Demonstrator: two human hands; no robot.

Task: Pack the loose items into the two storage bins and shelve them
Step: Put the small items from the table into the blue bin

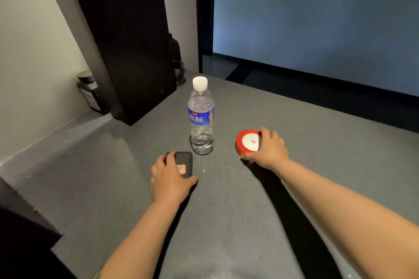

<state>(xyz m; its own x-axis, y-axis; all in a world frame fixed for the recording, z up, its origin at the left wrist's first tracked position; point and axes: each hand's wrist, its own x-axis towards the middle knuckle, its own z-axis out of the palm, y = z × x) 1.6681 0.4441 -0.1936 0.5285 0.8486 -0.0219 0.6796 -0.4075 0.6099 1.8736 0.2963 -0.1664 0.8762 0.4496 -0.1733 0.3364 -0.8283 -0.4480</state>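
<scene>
My left hand (169, 180) lies over a flat black device (183, 163) on the grey surface (226, 222), my fingers (169, 157) curled over its far-left corner and my thumb along its near-right edge, grasping it. Its long axis runs away from me, leaning slightly to the right. A small pale sticker with a red border shows on its top face; I cannot read what it says.

My right hand (268, 150) grasps a red ribbon spool (248, 142) from its right side, thumb at the near rim and fingers over the far rim. The spool is tilted, its white round face with a small dark centre hole turned up and to the left, its near rim at the surface.

Between the two and a little farther off, a clear water bottle (201, 118) stands upright, white cap on, just beside the device's far-right corner. Its blue label carries white Chinese characters that I cannot make out surely.

The surface lies open in front of me and to the right, up to its far edge. At far left a tall black cabinet (127, 52) stands on it, with a dark jar (89, 90) beside the wall.
</scene>
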